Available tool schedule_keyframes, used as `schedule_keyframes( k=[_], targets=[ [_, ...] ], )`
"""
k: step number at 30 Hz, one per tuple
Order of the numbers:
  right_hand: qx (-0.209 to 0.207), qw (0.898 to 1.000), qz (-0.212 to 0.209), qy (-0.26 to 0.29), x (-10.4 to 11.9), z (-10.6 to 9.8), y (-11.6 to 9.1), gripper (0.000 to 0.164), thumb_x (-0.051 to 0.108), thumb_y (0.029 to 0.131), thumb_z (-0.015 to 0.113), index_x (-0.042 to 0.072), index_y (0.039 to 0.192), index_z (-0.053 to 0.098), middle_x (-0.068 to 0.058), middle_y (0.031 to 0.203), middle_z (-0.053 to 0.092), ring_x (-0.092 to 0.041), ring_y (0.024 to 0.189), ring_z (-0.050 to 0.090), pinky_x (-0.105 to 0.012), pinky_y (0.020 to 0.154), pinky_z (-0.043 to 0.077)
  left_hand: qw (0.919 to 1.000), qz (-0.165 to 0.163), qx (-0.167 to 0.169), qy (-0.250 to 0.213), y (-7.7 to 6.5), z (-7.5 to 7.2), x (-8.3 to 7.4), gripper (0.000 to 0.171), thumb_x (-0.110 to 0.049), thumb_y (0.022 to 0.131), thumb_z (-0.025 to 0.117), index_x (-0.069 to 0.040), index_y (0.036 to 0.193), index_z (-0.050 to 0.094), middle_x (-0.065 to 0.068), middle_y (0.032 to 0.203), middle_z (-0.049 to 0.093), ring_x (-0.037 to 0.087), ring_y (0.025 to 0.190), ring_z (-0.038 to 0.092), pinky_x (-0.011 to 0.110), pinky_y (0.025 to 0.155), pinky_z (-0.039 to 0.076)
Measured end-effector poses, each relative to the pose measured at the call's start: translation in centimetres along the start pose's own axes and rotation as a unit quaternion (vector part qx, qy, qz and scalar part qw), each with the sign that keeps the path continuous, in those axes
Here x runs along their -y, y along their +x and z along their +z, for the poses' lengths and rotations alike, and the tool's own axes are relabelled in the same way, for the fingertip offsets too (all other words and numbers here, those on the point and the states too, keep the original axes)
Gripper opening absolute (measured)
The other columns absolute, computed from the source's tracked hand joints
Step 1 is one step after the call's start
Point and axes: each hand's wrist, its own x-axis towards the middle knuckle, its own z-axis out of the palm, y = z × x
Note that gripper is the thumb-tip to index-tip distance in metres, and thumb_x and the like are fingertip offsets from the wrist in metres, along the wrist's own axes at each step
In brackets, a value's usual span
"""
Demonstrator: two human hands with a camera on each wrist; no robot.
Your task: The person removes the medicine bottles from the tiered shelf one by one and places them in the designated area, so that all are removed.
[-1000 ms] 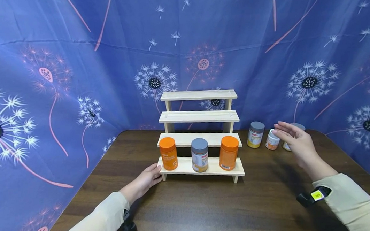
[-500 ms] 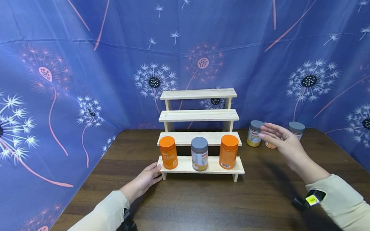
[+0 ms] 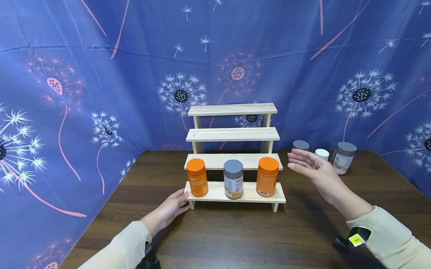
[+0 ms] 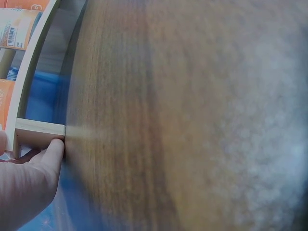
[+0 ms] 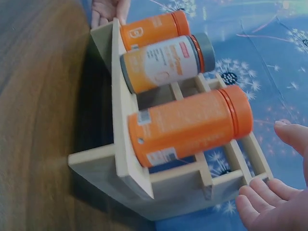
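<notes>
While aloft, right hand (image 3: 321, 174) nearer rack (image 3: 232, 134).

From the head I look forward and down over the worktop (image 3: 221, 240), the wooden stand (image 3: 233, 134) near centre. My left wrist view, close and rolled, catches the stand's end at ten o'clock; my right, also near, looks along it from its three-o'clock end. All share its front step (image 5: 120, 125).

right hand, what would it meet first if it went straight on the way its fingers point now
From the right hand, most likely the rack, at its right end. Depth is unclear in the head view, so the fingers might pass above or in front of it.
</notes>
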Motion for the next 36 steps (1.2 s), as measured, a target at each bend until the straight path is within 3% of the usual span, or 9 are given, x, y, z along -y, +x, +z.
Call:
schedule_keyframes(
  k=[4,7,11,17,23,28,36],
  targets=[
    [0.010,1.000,0.012,-0.021,-0.3,0.8,-0.1,0.072,0.037,0.094,0.063,0.009,0.151,0.029,-0.009,0.148,0.046,0.003,0.122,0.051,-0.019,0.104,0.044,1.0000,-0.002,-0.002,-0.003,0.0,0.0,-0.1,0.051,-0.019,0.107,0.032,0.008,0.149,0.021,0.032,0.149,0.033,0.042,0.141,0.031,0.052,0.115,0.031],
    [0.017,1.000,0.014,-0.004,-0.6,1.4,-0.2,0.071,0.033,0.094,0.064,0.007,0.151,0.030,-0.015,0.149,0.043,-0.001,0.123,0.051,-0.014,0.100,0.044,1.0000,-0.003,-0.002,-0.004,0.0,0.1,-0.1,0.051,-0.018,0.107,0.031,0.009,0.148,0.021,0.032,0.149,0.033,0.042,0.141,0.031,0.053,0.115,0.031],
    [0.022,0.999,0.019,0.016,-0.9,2.2,-0.2,0.070,0.030,0.093,0.065,0.005,0.149,0.032,-0.012,0.146,0.047,0.002,0.118,0.054,-0.007,0.093,0.042,1.0000,-0.004,-0.001,-0.004,0.0,0.1,0.0,0.051,-0.018,0.107,0.031,0.008,0.148,0.021,0.032,0.150,0.032,0.042,0.141,0.030,0.053,0.115,0.031],
    [0.027,0.999,0.020,0.032,-1.1,3.3,0.0,0.069,0.027,0.092,0.067,0.004,0.148,0.033,-0.007,0.139,0.052,0.008,0.109,0.055,-0.008,0.092,0.044,1.0000,-0.002,0.001,0.002,-0.2,0.0,-0.1,0.051,-0.020,0.107,0.032,0.008,0.149,0.021,0.031,0.150,0.032,0.042,0.141,0.030,0.054,0.115,0.031],
    [0.027,0.999,0.031,0.025,-1.6,4.2,0.4,0.068,0.024,0.090,0.070,0.003,0.146,0.037,-0.007,0.131,0.056,0.004,0.105,0.057,-0.009,0.089,0.045,0.9999,-0.001,0.012,0.007,-0.1,0.1,-0.2,0.053,-0.022,0.107,0.032,0.008,0.149,0.019,0.031,0.151,0.030,0.042,0.142,0.027,0.054,0.115,0.030],
    [0.021,0.999,0.021,0.025,-1.9,4.7,0.6,0.064,0.020,0.088,0.072,0.002,0.142,0.043,0.007,0.118,0.061,0.000,0.102,0.059,-0.013,0.089,0.048,0.9999,-0.004,0.009,0.005,0.0,0.1,-0.1,0.052,-0.021,0.107,0.032,0.007,0.149,0.021,0.031,0.151,0.031,0.042,0.142,0.028,0.053,0.116,0.030],
    [0.031,0.999,0.016,0.012,-2.1,5.2,1.0,0.065,0.021,0.088,0.073,0.005,0.142,0.042,-0.009,0.130,0.057,-0.008,0.106,0.058,-0.015,0.089,0.049,1.0000,0.000,0.004,0.001,-0.1,-0.1,0.0,0.052,-0.021,0.107,0.033,0.007,0.149,0.021,0.031,0.150,0.032,0.042,0.142,0.028,0.054,0.115,0.030]
  ],
)
